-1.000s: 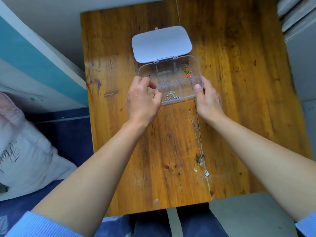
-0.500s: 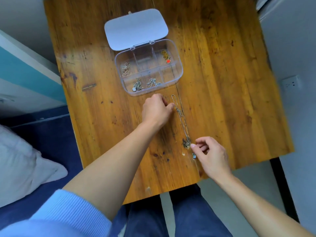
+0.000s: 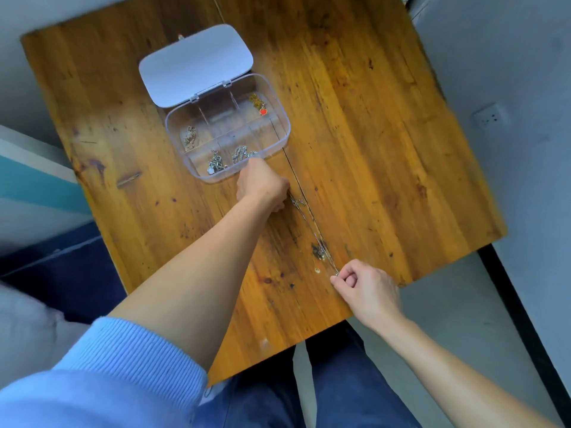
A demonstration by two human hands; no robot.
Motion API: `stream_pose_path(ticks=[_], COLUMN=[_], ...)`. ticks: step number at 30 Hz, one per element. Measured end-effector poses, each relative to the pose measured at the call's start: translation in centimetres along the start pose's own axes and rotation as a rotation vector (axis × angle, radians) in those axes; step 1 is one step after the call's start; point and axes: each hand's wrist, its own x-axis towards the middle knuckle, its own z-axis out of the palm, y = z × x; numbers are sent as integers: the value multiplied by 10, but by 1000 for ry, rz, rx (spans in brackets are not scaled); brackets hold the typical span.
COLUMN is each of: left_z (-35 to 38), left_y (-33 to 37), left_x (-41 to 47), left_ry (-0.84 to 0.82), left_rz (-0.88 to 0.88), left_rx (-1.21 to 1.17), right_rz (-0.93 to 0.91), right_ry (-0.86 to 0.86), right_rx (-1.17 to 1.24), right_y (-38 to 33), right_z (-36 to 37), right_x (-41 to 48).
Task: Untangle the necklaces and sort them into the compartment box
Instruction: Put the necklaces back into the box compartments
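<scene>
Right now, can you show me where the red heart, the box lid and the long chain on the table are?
red heart (image 3: 263, 111), head view, middle of the charm.
box lid (image 3: 196, 64), head view, centre of the open lid.
long chain (image 3: 310, 222), head view, midway between both hands.

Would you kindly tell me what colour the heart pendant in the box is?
Red, on a gold-coloured chain; the heart pendant shows in the head view.
</scene>
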Motion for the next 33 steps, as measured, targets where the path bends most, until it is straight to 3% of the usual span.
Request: stream_pose_path(ticks=[6, 11, 14, 17, 19, 24, 28, 30, 33], left_z=[1, 2, 6, 11, 13, 16, 22, 22, 17], left_y=[-8, -31, -43, -51, -51, -44, -41, -38, -24], left_x=[-7, -15, -23, -27, -27, -25, -29, -33, -35], left_ry=[48, 204, 187, -2, -95, -89, -53, -65, -122], left_rz=[48, 131, 379, 671, 739, 760, 747, 676, 508], left_rx=[6, -1, 117, 379, 510, 567, 596, 490, 141], right_rz=[0, -9, -59, -106, -96, -41, -37, -24, 5], right_ry=[62, 145, 170, 193, 178, 32, -104, -142, -151], right_rx=[202, 383, 472, 551, 675, 1030, 1107, 1113, 1151], right_y=[0, -1, -3, -8, -11, -17, -13, -8, 6], right_z=[-4, -23, -36, -50, -60, -93, -114, -123, -137], right_x=[-6, 1, 8, 17, 22, 36, 53, 62, 81])
